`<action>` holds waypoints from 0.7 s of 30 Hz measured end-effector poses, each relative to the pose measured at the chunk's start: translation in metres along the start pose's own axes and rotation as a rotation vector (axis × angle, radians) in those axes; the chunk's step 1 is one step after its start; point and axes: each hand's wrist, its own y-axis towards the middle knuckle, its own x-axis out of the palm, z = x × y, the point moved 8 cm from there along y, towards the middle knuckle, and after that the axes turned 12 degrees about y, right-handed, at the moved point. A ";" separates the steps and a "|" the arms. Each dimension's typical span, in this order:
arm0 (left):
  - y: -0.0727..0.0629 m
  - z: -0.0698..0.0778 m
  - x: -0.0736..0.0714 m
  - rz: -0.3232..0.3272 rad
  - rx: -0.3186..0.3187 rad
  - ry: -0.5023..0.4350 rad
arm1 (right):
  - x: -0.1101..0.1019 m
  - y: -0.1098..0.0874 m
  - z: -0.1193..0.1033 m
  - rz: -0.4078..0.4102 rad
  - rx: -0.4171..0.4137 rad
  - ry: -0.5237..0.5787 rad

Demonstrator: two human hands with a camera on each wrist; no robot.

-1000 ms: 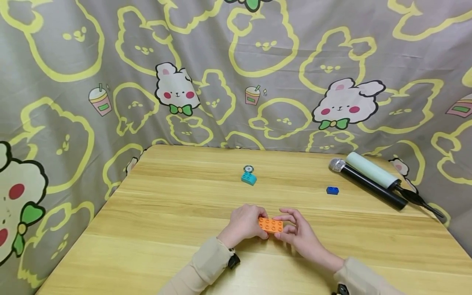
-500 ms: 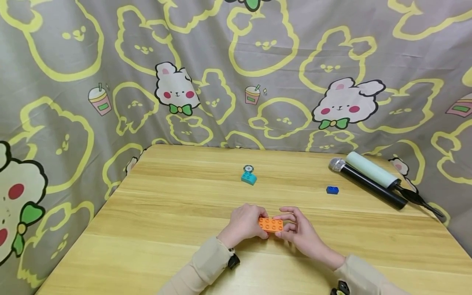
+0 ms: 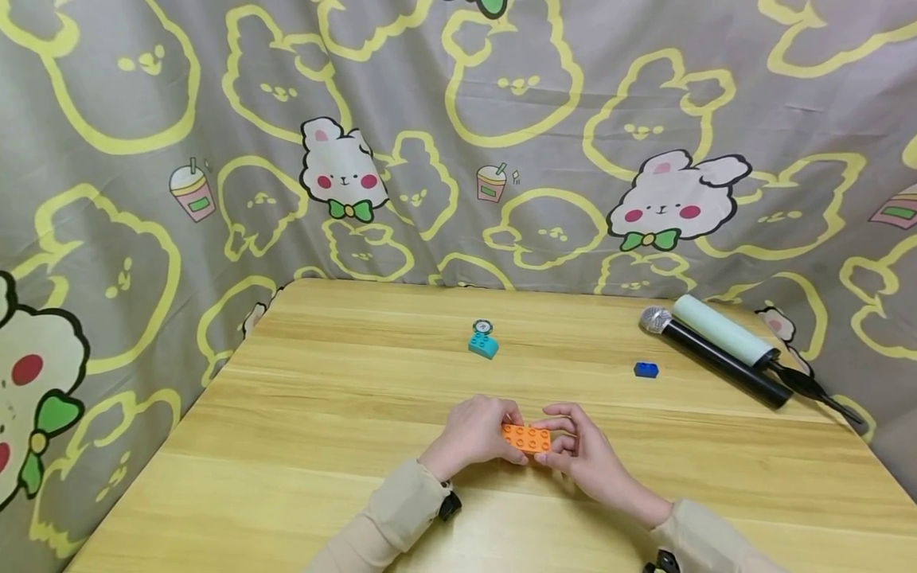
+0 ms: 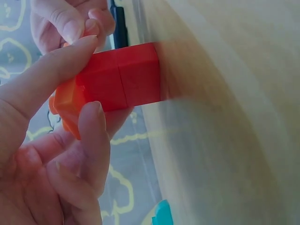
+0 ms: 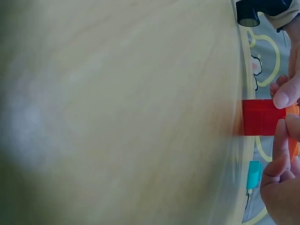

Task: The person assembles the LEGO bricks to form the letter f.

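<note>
An orange toy building brick (image 3: 528, 438) with studs on top lies between both hands near the table's middle. Under it, the left wrist view shows red bricks (image 4: 122, 77), with a seam across them; their lower end meets the tabletop. My left hand (image 3: 476, 434) grips the stack's left end, its thumb and fingers on opposite sides at the joint of orange and red. At the other end, my right hand (image 3: 591, 458) pinches the orange brick between thumb and fingers. From the head view the red part is mostly hidden.
Farther back lie a teal brick (image 3: 483, 345) and a poker chip (image 3: 483, 326) touching it. A small blue brick (image 3: 646, 369) sits to the right. Beyond it are a black microphone (image 3: 723, 362) and a pale green cylinder (image 3: 723, 330) with a black strap. A patterned curtain (image 3: 430, 103) hangs behind.
Both hands keep their hold on the bricks, with only tiny shifts of the fingers. The head view has tilted very slightly.
</note>
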 end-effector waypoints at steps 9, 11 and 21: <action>0.000 -0.001 0.001 -0.014 -0.029 -0.047 | -0.001 0.000 0.004 0.003 0.021 -0.016; 0.000 -0.001 0.001 -0.014 -0.031 -0.050 | -0.002 0.000 0.004 0.005 0.027 -0.015; -0.002 -0.001 0.002 -0.005 -0.046 -0.040 | 0.001 -0.002 0.000 -0.042 0.029 -0.047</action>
